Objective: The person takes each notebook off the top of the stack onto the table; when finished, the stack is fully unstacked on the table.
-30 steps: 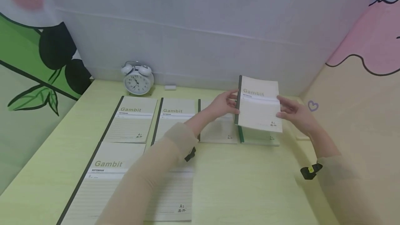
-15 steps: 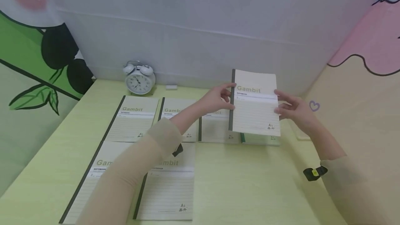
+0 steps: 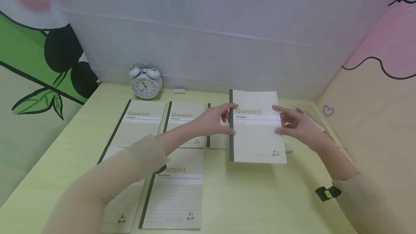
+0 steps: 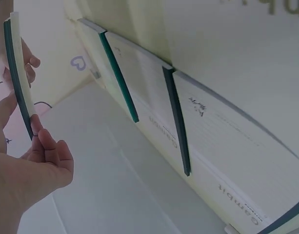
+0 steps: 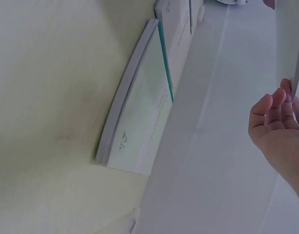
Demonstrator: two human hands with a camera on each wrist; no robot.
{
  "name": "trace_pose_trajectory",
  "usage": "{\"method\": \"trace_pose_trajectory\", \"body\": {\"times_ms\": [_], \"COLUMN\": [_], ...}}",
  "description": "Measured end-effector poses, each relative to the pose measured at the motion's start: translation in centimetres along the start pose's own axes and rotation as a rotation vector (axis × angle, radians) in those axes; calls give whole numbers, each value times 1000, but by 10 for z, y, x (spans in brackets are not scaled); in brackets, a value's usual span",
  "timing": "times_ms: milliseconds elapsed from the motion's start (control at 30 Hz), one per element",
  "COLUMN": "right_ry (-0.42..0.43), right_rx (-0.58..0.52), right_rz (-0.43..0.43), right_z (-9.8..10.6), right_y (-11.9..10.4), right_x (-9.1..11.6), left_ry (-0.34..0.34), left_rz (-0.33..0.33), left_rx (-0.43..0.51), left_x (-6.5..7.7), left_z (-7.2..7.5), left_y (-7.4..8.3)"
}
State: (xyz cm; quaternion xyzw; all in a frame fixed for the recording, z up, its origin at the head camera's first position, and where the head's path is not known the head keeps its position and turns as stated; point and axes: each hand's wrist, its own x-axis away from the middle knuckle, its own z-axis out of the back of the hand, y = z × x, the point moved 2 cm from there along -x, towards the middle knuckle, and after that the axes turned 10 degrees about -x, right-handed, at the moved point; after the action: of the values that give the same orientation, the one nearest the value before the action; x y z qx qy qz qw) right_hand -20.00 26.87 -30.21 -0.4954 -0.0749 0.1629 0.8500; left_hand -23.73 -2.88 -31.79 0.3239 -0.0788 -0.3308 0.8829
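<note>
A white Gambit notebook [image 3: 256, 143] with a dark spine is held up above the table, its cover facing me. My left hand [image 3: 211, 120] pinches its spine edge between thumb and fingers, as the left wrist view also shows. On the opposite edge, my right hand [image 3: 300, 125] pinches it the same way. Behind it lies a green-spined notebook [image 5: 144, 107], mostly hidden in the head view. Left of that, three dark-spined notebooks form a back row: one [image 3: 218, 141] partly covered, a middle one [image 3: 191, 109] and a left one [image 3: 143, 129]. Two more, a right one [image 3: 178, 201] and a left one [image 3: 121, 198], lie in front.
A white twin-bell alarm clock [image 3: 145, 85] stands at the back left of the table [image 3: 247, 205], with a small white block [image 3: 179, 91] beside it. A slim dark-and-white object [image 3: 312, 120] shows behind my right hand. Walls close off the back and right.
The held notebook first rises off the green-spined one, then comes left and toward me, lower in the head view. Both hands keep their pinch and travel with it.
</note>
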Motion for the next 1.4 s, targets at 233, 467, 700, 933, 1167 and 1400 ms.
{"method": "trace_pose_trajectory", "body": {"times_ms": [233, 467, 700, 933, 1167, 1400], "right_ry": [-125, -203, -277, -322, -369, -387], "right_rx": [-34, 10, 66, 125, 144, 208], "right_rz": [29, -11, -67, -63, -56, -29], "right_z": [-26, -53, -78, -95, -106, -110], "right_y": [8, 21, 35, 44, 46, 49], "right_x": [9, 18, 26, 37, 44, 45], "left_ry": [-43, -85, -126, -168, -212, -237], "left_rz": [9, 63, 57, 75, 133, 135], "left_rx": [-6, -37, -116, -155, -193, -228], "left_x": [34, 60, 78, 95, 106, 108], "left_z": [-14, -35, -59, -74, -81, -81], "left_y": [-9, -16, -27, -28, -23, -17]}}
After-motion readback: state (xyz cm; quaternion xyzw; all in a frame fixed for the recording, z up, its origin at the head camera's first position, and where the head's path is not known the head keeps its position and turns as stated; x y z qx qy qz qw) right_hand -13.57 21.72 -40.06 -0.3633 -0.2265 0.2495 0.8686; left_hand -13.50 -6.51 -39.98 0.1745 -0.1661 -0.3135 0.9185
